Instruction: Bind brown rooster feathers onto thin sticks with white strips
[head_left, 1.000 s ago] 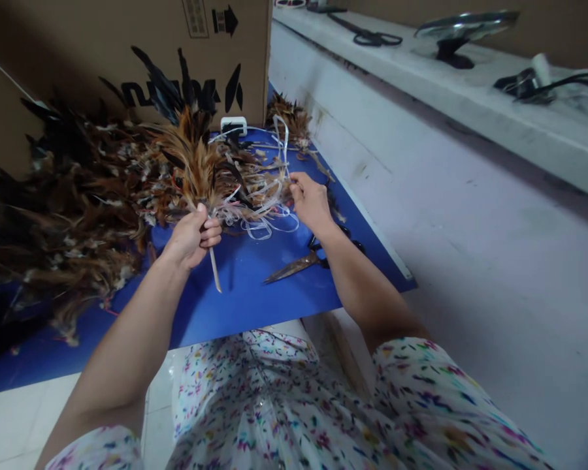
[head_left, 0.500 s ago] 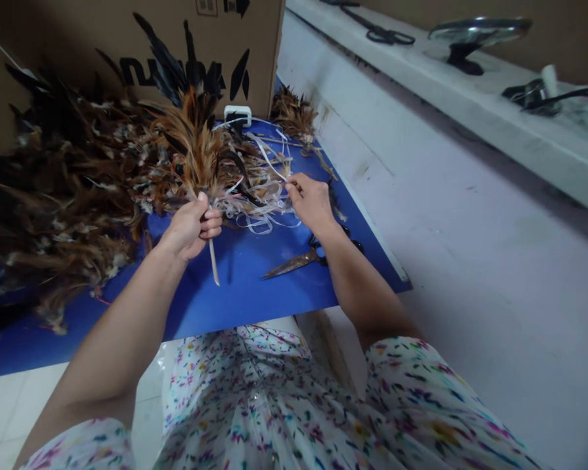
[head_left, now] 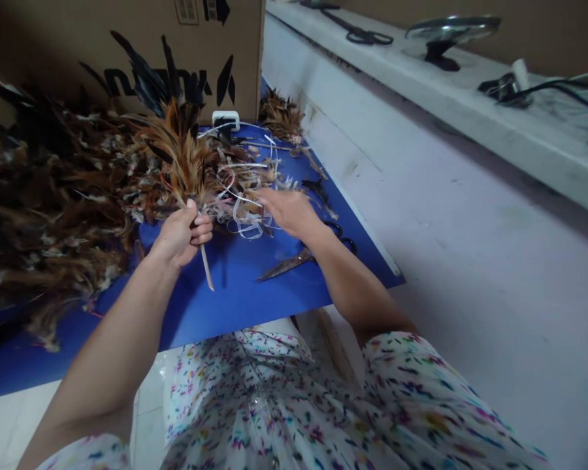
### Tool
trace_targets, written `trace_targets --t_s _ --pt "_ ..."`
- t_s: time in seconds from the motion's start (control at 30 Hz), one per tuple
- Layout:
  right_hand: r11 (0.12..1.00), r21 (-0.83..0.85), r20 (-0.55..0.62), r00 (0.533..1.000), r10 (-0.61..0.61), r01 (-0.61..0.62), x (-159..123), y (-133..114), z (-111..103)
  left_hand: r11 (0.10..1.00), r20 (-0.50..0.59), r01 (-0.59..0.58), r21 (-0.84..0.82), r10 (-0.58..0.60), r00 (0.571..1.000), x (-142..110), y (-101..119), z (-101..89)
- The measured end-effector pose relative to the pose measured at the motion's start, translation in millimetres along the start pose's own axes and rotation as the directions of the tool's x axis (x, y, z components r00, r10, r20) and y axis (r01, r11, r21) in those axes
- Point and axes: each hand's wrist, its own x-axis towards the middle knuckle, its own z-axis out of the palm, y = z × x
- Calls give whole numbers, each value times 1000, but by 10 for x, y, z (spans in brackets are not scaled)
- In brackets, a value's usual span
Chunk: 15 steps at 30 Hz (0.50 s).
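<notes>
My left hand [head_left: 181, 235] is closed round a thin stick [head_left: 206, 267] at the base of a bundle of brown and black feathers [head_left: 179, 147]. The stick's bare end points down toward me, and the feathers fan upward. To the right, my right hand [head_left: 291, 212] is closed, palm down, on a narrow white plastic strip [head_left: 245, 198] that runs left toward the bundle. Its fingertips are partly hidden behind the hand. Below my right wrist lie scissors [head_left: 289, 263] with rusty blades, their black handles partly covered by the forearm.
Loose feathers [head_left: 63, 183] are heaped along the left and back of the blue tabletop [head_left: 235, 294]. Clear ribbon loops [head_left: 249, 227] lie between my hands. A cardboard box [head_left: 142, 39] stands behind. On the right, a wall ledge [head_left: 392, 68] carries more scissors [head_left: 367, 36].
My right hand has moved left, closer to the feather bundle, and turned palm down with the white strip. My left hand keeps its hold on the stick. The view has shifted slightly.
</notes>
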Motion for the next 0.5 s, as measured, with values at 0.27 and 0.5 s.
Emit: trace_targets --t_s 0.27,0.5 --pt "944 -117 -287 921 263 -307 55 533 -4 1000 -11 11 -23 -11 1000 -15 10 14" --pt "948 -176 -48 964 262 -266 44 577 101 1000 2 16 -17 -16 1000 -27 15 30"
